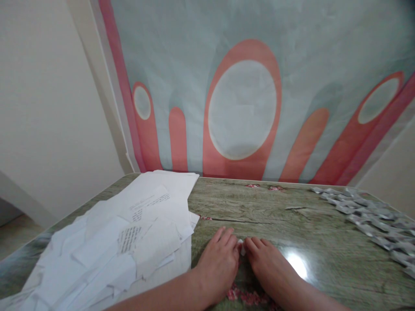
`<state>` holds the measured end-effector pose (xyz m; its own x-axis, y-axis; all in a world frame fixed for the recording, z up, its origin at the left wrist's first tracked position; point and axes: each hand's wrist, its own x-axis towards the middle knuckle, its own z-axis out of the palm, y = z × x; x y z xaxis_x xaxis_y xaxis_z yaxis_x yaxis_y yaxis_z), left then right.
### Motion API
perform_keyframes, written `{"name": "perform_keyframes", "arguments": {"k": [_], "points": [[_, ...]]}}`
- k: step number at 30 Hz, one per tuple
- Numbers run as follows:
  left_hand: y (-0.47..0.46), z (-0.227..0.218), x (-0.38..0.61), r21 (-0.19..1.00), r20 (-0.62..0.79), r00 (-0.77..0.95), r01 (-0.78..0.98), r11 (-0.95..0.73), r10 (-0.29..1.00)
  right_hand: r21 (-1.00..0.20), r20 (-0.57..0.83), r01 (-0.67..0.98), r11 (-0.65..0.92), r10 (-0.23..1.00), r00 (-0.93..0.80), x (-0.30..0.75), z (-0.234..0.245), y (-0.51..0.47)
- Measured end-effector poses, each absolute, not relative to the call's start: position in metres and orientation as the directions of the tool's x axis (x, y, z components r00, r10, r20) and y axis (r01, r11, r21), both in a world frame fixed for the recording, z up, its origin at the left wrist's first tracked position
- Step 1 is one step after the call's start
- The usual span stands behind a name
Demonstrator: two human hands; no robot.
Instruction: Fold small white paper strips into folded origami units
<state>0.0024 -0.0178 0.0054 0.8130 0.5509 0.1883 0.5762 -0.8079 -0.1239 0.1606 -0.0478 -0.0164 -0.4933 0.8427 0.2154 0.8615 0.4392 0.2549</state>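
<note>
Both hands meet low in the middle of the head view, over the wood-patterned table. My left hand (220, 255) has its fingers bent and pressed together at one side of a small piece of white paper (241, 248). From the other side, my right hand (263, 259) pinches the same piece with curled fingers. Only a sliver of the paper shows between the hands; the rest is hidden under the fingers. Left of my left hand lies a wide pile of white paper sheets and torn pieces (155, 250), some with printed text.
Several rows of folded, greyish-white paper pieces (372, 216) lie along the table's right side. The wood-grain tabletop (233, 198) has pink flower prints and a bright glare spot. A grey-green wall hanging with red shapes (181, 138) stands behind the table; a pale wall (48, 108) is at left.
</note>
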Motion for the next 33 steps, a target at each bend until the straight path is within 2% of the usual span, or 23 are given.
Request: {"name": "perform_keyframes", "arguments": {"k": [13, 20, 33], "points": [[-0.02, 0.027, -0.003, 0.035, 0.131, 0.799, 0.588, -0.808, 0.587, 0.04, 0.123, 0.859, 0.511, 0.85, -0.512, 0.182, -0.003, -0.041], [-0.034, 0.01, -0.002, 0.017, 0.177, 0.76, 0.633, -0.774, 0.626, -0.025, 0.144, 0.886, 0.462, 0.879, -0.454, 0.178, -0.002, -0.058], [-0.05, -0.002, -0.003, 0.072, 0.223, 0.716, 0.665, -0.744, 0.662, -0.122, 0.171, 0.906, 0.404, 0.908, -0.382, 0.171, -0.008, -0.078]]}}
